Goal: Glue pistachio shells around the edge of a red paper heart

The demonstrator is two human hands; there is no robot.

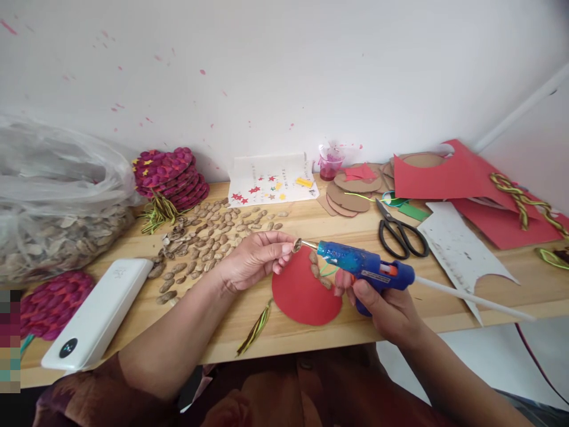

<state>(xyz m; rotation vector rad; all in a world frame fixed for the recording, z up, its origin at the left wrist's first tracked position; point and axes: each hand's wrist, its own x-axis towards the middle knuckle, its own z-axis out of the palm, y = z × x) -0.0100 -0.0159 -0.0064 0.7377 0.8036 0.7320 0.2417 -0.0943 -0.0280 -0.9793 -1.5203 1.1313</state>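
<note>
Between the thumb and fingers of my left hand (255,258) is a peanut shell (297,244), its hollow side partly showing. The metal nozzle of a blue hot glue gun (351,261) meets or nearly meets the shell. My right hand (391,311) is wrapped around the gun's handle, and a white glue stick (471,296) sticks out of its back. Beneath both hands lies a round red card (304,296), with a few peanut shells (315,270) along its upper right part. A yellow-green and brown tassel (254,329) lies at its lower left.
Many loose peanut shells (208,237) spread across the wooden table (213,347). On the left are a plastic bag of shells (57,237), a white power bank (100,314) and stacked purple discs (173,178). Black scissors (402,231), cardboard circles (349,198) and red card sheets (435,178) lie right.
</note>
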